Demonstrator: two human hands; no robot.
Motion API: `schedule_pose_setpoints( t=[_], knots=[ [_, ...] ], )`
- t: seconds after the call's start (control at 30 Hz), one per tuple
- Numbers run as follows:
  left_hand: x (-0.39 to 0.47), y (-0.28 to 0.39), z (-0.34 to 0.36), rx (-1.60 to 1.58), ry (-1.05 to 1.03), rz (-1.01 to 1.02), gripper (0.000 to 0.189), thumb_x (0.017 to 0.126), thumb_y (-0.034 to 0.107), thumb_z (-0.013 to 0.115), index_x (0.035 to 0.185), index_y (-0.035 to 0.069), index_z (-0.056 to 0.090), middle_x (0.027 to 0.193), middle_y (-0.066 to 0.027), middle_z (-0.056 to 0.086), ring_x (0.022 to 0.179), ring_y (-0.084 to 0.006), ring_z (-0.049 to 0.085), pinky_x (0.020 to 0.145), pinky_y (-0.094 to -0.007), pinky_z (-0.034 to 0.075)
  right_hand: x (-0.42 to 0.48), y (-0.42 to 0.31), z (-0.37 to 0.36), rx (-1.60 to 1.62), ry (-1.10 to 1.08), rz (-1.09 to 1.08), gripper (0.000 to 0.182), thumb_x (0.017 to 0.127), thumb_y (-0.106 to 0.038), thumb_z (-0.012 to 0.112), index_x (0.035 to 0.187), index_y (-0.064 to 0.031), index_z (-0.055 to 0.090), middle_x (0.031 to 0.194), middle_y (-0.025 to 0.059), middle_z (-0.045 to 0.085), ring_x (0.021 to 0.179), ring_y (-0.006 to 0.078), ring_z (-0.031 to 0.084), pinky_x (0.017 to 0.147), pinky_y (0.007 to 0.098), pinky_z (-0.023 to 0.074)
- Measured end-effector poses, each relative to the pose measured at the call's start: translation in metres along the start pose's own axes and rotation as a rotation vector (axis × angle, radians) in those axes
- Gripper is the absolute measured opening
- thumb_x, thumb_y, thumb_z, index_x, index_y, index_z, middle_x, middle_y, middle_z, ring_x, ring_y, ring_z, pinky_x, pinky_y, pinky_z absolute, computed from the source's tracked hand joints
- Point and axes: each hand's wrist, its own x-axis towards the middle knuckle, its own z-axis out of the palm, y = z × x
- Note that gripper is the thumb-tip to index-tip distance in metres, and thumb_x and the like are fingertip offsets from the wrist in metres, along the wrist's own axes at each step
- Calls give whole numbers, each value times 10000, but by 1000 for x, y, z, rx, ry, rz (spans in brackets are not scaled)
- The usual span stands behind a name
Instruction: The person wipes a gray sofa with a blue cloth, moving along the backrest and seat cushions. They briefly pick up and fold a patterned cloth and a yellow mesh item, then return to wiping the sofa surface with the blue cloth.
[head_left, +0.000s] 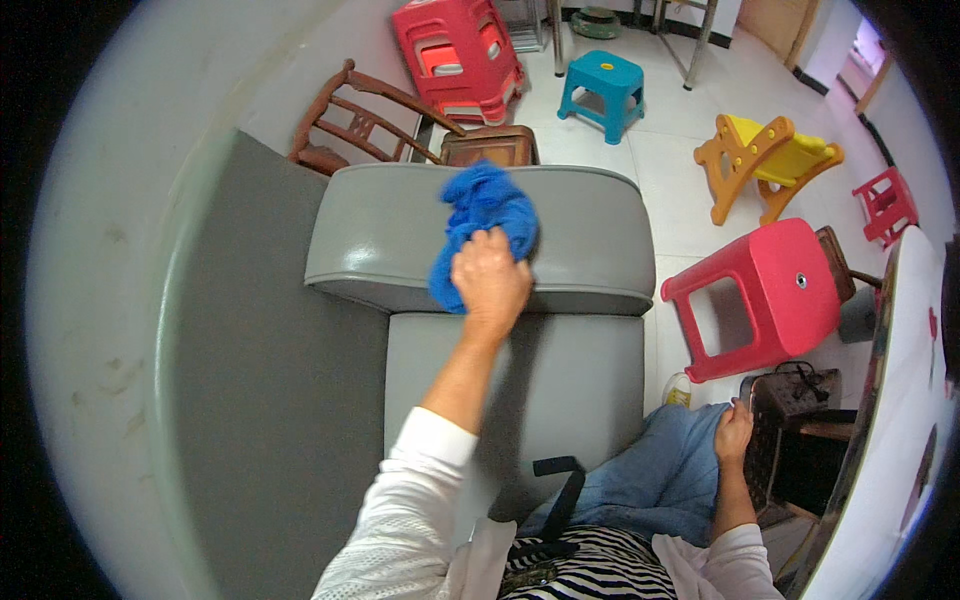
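Note:
My left hand (491, 279) grips a bunched blue cloth (480, 196) and presses it on the padded armrest (589, 217) of a grey sofa. Part of the cloth hangs over the armrest's near edge. Below that edge lies the grey seat cushion (577, 375), with the tall backrest (277, 390) along the left. At the lower right, my right hand (733, 431) is by the knee of my blue jeans (660, 465). A small dark edge shows beside its fingers; whether the hand holds it cannot be made out.
Beyond the armrest stand a wooden chair (367, 124), stacked red plastic stools (457, 60) and a blue stool (604, 86). To the right are a yellow-and-orange child's seat (772, 157), a tall red stool (787, 292) and a white tabletop (889, 420).

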Motion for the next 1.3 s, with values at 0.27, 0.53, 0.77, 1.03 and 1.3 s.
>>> schedule_pose_setpoints(
  t=[0.27, 0.53, 0.77, 1.03, 1.3],
  knots=[
    [-1, 80, 21, -158, -5, 24, 288, 624, 190, 729, 814, 54, 560, 821, -122, 566, 777, -303, 579, 675, -414, 459, 3, 10, 18, 9, 57, 17, 291, 858, -127, 452, 1058, 25, 599, 961, 255, 614, 935, 413, 548, 851, 462, 426],
    [-15, 101, 25, -401, -62, 182, 360, 607, 150, 732, 930, 51, 609, 830, -113, 549, 811, -299, 565, 717, -417, 445, -2, 31, 36, -85, 91, -65, 291, 858, -164, 454, 1032, 12, 607, 971, 232, 617, 931, 398, 548, 829, 462, 433],
    [26, -20, 2, -63, 17, 359, 227, 612, 65, 631, 836, 90, 615, 797, -129, 564, 767, -312, 573, 655, -430, 449, -17, 74, 49, 80, 149, 108, 267, 863, -170, 451, 965, 22, 606, 902, 258, 610, 881, 424, 547, 835, 479, 422],
    [70, -218, -97, 632, -103, -115, 149, 821, 134, 535, 866, 102, 674, 919, -109, 630, 865, -272, 621, 748, -402, 480, -27, 73, 43, 44, 183, 74, 311, 890, -219, 405, 837, 24, 592, 832, 273, 590, 812, 441, 539, 762, 511, 402],
    [75, -201, -78, 370, -33, -485, 268, 779, 201, 549, 928, 17, 674, 990, -201, 661, 902, -367, 650, 788, -449, 513, -19, 61, 37, 36, 99, 141, 276, 890, -189, 425, 881, 26, 598, 826, 264, 587, 821, 438, 536, 758, 492, 421]
  ],
)
